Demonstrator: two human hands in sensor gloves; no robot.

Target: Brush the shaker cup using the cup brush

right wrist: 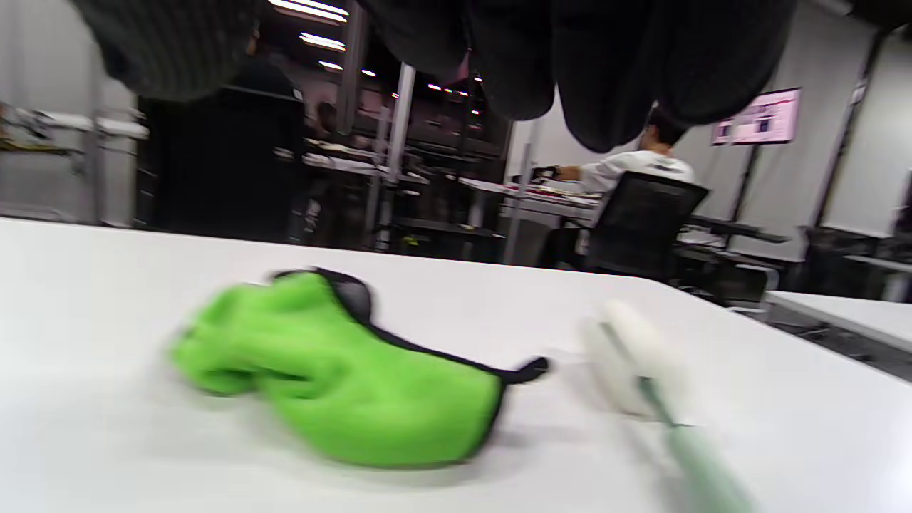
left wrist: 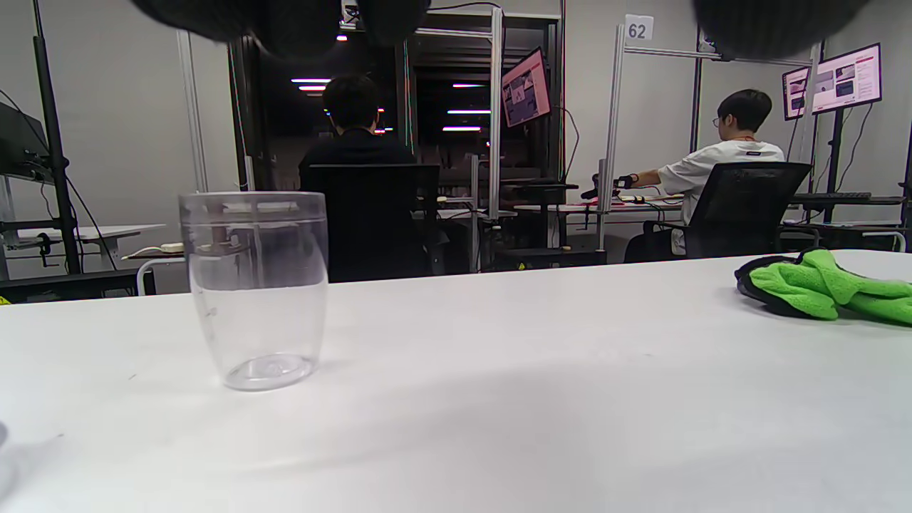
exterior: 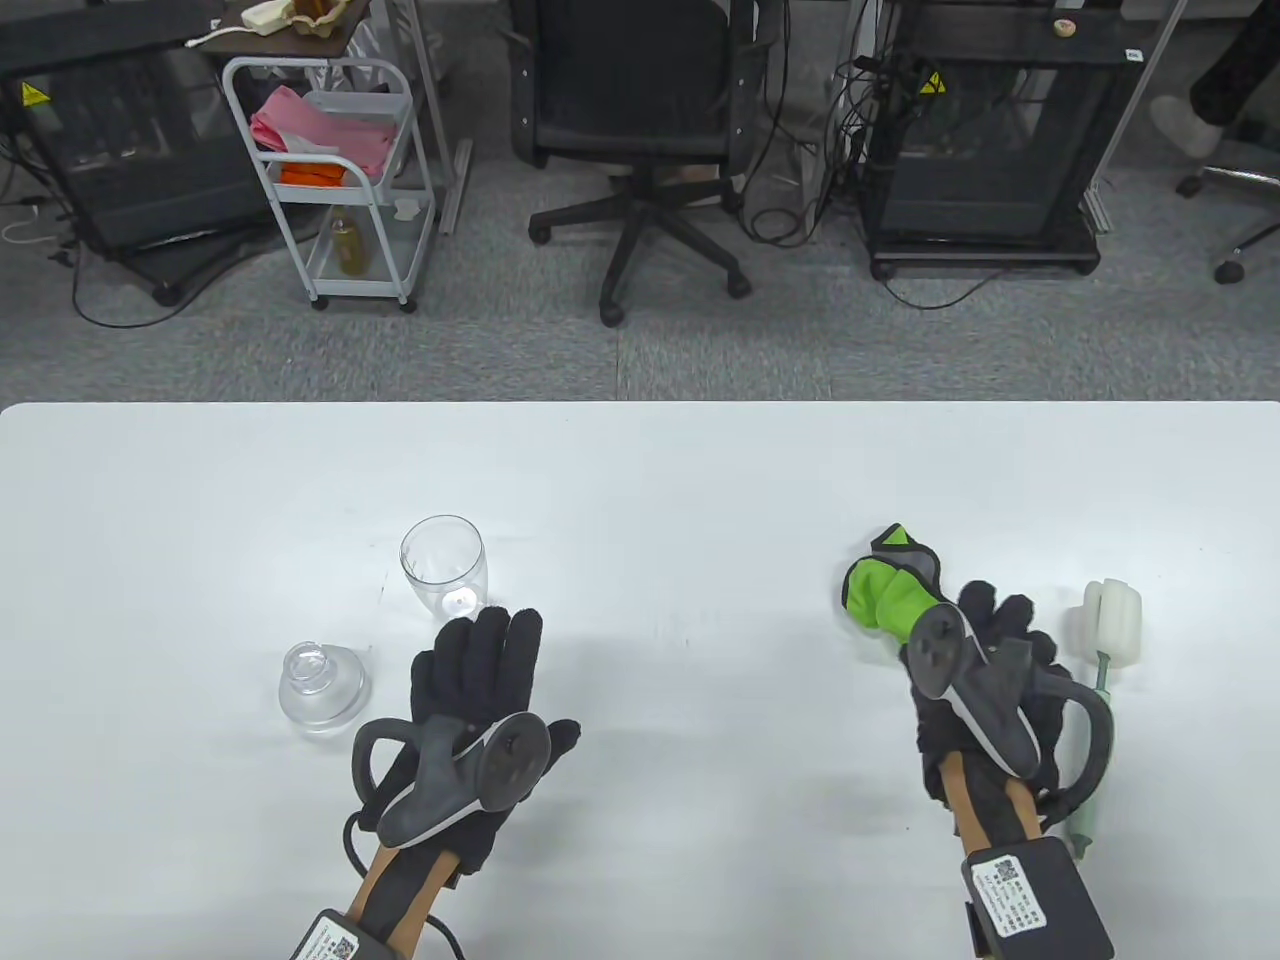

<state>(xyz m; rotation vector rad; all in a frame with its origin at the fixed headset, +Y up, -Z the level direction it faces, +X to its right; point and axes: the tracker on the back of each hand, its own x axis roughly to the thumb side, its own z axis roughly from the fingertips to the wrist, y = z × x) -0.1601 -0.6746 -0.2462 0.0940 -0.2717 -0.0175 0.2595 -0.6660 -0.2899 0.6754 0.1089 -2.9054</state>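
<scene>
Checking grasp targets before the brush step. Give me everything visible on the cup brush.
The cup brush lies flat on the white table, to the right of the right hand. It has a white, foam-like cylindrical head at the far end and a slim pale green handle running back toward the person, partly hidden by the tracker. No hand grips it. The green cloth lies left of its head, apart.

light: even, bright overhead | shadows: soft | right wrist view: motion-blurred, prob. | edges: slight distortion
</scene>
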